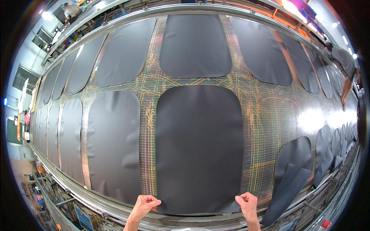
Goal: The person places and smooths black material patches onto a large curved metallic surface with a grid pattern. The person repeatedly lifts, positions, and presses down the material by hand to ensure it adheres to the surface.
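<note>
A large dark grey panel (199,146) of smooth sheet material lies flat in front of me, its far corners rounded. My left hand (146,205) pinches its near left corner between thumb and fingers. At the near right corner my right hand (247,202) pinches the same panel. The near edge runs between both hands along the table's front rail. Beneath it is a long table (266,154) covered in coloured crossing lines.
Similar flat panels lie left (114,142) and along the far side (195,46). To the right, a folded panel (291,173) hangs over the front edge, with several more beyond. One person (342,59) leans in at far right; another (71,11) stands at far left.
</note>
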A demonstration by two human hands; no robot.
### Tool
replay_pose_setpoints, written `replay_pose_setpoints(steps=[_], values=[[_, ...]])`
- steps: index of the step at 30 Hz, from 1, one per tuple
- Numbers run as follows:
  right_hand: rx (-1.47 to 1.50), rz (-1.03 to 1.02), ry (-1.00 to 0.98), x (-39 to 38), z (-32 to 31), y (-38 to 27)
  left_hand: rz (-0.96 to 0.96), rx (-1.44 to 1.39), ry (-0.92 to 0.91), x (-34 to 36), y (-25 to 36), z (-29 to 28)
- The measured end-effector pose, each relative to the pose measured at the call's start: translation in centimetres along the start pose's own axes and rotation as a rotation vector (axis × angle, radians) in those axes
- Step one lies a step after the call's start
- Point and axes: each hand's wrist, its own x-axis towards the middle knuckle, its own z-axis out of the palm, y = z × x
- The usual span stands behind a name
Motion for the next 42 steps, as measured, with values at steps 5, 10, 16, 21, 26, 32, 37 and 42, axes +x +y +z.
replay_pose_setpoints(steps=[5, 10, 16, 21, 26, 32, 37, 42], values=[[0.002, 0.0, 0.002, 0.0, 0.1, 0.0, -0.007, -0.029, -0.005, 0.0, 0.0, 0.0], [0.008, 0.01, 0.007, 0.0, -0.1, 0.2, -0.005, -0.026, -0.01, 0.2, 0.0, -0.1], [0.002, -0.007, 0.0, 0.3, -0.2, 0.7, -0.004, -0.02, -0.014, 0.3, -0.3, -0.1], [-0.021, -0.013, -0.002, 0.2, -0.1, 0.5, 0.007, -0.01, -0.007, 0.2, -0.3, -0.1], [-0.023, -0.015, 0.004, -0.1, 0.2, 0.2, -0.002, -0.005, 0.005, 0.1, 0.0, -0.1], [-0.145, -0.098, 0.024, 0.3, -0.3, 1.7, 0.068, 0.064, 0.029, -0.4, 0.4, 0.4], [-0.117, -0.151, 0.025, 0.0, -0.2, 0.2, 0.145, 0.127, 0.076, 0.2, -1.2, 0.7], [-0.05, -0.229, 0.177, -1.8, 1.1, 0.3, 0.234, 0.088, 0.196, -0.7, -2.3, 2.4]])
